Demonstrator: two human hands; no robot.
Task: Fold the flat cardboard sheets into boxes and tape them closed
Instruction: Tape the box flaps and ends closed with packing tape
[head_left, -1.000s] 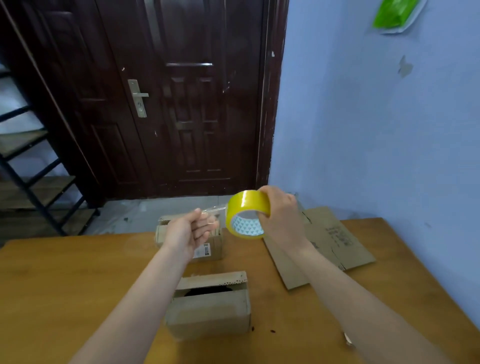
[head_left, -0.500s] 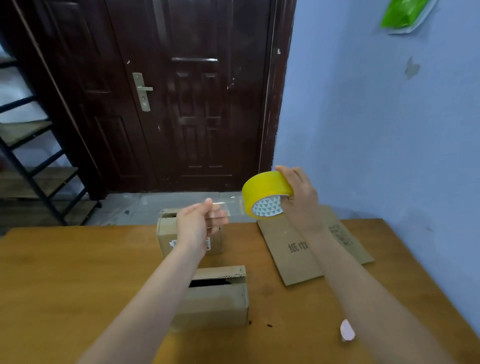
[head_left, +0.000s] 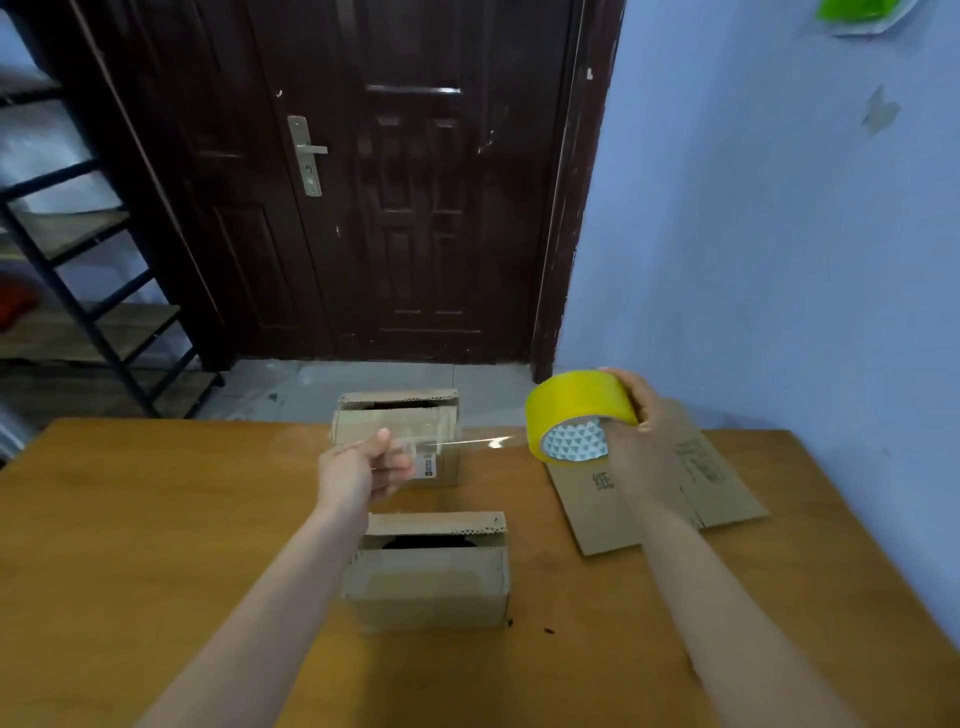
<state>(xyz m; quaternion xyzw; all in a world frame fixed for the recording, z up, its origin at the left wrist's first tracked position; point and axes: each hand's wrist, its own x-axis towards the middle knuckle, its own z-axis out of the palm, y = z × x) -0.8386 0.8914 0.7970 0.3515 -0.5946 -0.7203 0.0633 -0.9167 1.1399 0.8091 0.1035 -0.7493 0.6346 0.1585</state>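
Left hand (head_left: 358, 470) pinches the free end of the clear tape strip (head_left: 457, 442); right hand (head_left: 641, 441) wraps round the yellow tape roll (head_left: 576, 421), both held up w/ the strip stretched between them. Below, on the table (head_left: 156, 519): near box (head_left: 431, 571) w/ its top flap not closed, far box (head_left: 400, 431) prob. already taped — hard to tell. Flat cardboard sheet (head_left: 660, 499) lies right. Risk: slack strip folding onto itself or sticking to fingers — it'd go on crooked.

Yellow tape roll (head_left: 576, 415) held aloft, clear strip (head_left: 457, 443) drawn taut leftward; below, two folded cardboard boxes — near box (head_left: 428, 582), far box (head_left: 400, 421) — upright, top flaps unsealed; flat cardboard sheet (head_left: 691, 478) lying right.
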